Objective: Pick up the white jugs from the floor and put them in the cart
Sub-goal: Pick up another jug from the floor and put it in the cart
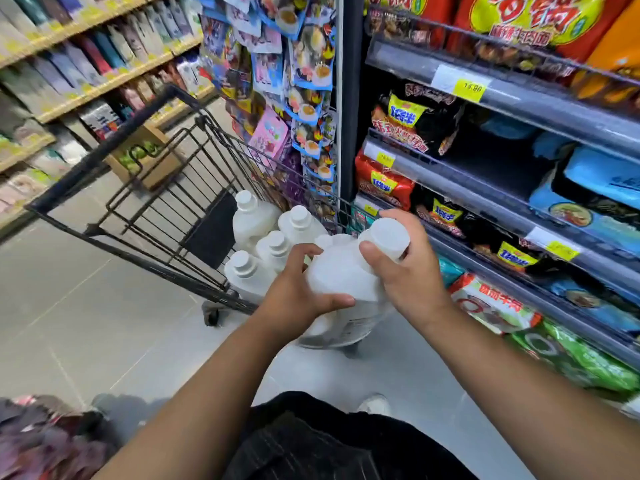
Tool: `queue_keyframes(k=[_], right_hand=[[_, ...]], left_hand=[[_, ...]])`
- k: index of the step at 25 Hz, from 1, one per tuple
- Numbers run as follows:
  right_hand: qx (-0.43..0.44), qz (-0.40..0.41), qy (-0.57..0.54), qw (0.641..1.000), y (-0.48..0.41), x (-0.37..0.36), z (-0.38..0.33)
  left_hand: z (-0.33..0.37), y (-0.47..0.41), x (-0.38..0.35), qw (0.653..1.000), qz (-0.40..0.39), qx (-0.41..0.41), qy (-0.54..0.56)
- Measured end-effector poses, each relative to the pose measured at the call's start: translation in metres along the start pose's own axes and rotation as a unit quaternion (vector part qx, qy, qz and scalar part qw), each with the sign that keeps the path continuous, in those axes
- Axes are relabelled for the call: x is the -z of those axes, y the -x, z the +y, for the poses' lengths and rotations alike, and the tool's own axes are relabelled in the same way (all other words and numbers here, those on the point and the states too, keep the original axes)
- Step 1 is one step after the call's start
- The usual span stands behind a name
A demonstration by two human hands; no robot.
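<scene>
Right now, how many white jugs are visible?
5. Four in the cart: rear left, rear right, middle, front. A fifth jug between left hand and right hand. Others may be hidden.

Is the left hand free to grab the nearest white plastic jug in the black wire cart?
Probably not yet: left hand and right hand both grip another white plastic jug. The nearest cart jug sits close, uncovered.

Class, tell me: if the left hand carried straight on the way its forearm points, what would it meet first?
Beyond the held jug that the left hand grips, probably the jugs standing in the cart; depth is unclear.
</scene>
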State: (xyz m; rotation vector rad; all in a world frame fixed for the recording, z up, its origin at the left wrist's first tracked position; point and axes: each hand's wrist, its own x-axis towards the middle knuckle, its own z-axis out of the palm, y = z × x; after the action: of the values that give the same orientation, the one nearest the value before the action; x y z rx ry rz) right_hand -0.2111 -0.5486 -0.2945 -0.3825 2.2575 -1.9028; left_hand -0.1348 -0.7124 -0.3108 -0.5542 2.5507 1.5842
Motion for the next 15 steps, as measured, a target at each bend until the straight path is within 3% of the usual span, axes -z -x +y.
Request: queue_keyframes(k=[11,15], right_hand=[[-0.097,0.045,0.031,0.994,-0.058,-0.008,0.042],[-0.149,0.036,0.096,0.984,-0.064,-0.019,0.065]], left_hand=[[-0.029,-0.098,0.001,0.996,-0.089,0.006,-0.004],[-0.052,-0.125,-0.003,0.987,-0.155,0.014,-0.035]])
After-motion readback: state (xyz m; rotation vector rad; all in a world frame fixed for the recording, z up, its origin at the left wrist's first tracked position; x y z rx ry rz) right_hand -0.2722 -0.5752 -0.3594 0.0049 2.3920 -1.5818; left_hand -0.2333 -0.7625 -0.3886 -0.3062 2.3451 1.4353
